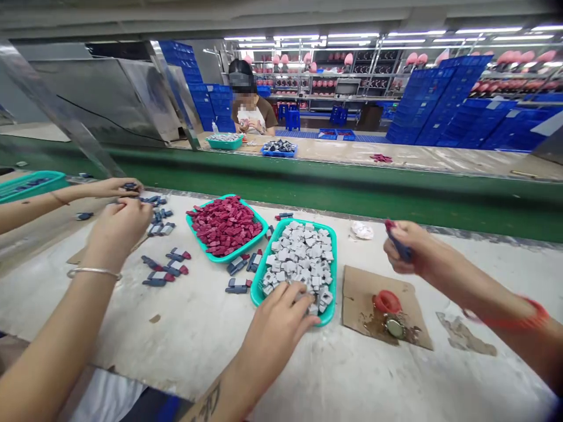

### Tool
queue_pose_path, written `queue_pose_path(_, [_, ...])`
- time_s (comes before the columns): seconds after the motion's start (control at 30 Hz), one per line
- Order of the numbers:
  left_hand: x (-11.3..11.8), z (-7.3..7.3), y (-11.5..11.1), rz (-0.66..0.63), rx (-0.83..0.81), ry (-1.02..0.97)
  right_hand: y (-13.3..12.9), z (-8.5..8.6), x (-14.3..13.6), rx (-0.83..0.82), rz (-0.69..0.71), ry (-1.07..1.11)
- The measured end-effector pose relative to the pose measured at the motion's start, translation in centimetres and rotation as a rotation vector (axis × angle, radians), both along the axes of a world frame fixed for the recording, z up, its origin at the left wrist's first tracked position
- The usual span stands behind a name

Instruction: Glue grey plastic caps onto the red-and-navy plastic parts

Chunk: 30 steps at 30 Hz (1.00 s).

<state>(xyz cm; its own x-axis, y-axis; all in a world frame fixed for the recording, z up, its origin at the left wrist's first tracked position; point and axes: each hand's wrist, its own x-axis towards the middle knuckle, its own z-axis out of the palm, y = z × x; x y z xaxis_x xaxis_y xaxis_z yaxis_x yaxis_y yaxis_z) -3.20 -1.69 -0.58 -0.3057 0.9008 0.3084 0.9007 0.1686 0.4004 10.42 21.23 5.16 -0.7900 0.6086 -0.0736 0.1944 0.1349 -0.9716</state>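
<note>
My left hand (281, 316) reaches over the near rim of a turquoise basket (335, 275) heaped with light grey plastic pieces (299, 252). Its fingers are apart and bent down onto the pieces; no piece shows in its grasp, though the fingertips are partly hidden. On the right, my right hand (411, 246) is raised above the table, closed around a dark blue plastic part (399, 245) with a dark red tip. Below it lies a cardboard piece (360, 299) carrying a red ring-shaped cap (387, 301) and a small round metal lid (394, 328) in a wet stain.
Another turquoise basket (265, 225) holds dark red pieces. Assembled blue, grey and red parts (176, 266) lie left of it. A co-worker's hands (121, 217) handle a dark part at left. Behind the green divider (308, 190), another person (250, 111) sits at a bench.
</note>
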Motion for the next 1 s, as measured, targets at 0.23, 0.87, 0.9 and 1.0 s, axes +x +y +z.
queue_pose_path(0.23, [2.1, -0.9, -1.0, 0.277, 0.427, -0.926, -5.1, -6.4, 10.2, -0.375, -0.333, 0.092])
queue_pose_path(0.87, [9.9, -2.8, -0.9, 0.481, 0.357, -2.287, -14.2, -10.5, 7.2, -0.818, -0.446, 0.206])
queue_pose_path(0.9, [10.1, -3.0, -0.7, 0.437, 0.353, -2.254, -14.3, -10.7, 7.3, -0.816, -0.444, 0.215])
queue_pose_path(1.0, [10.5, -4.1, -0.4, 0.279, 0.374, -2.137, -14.4, -10.9, 7.6, -0.816, -0.412, 0.234])
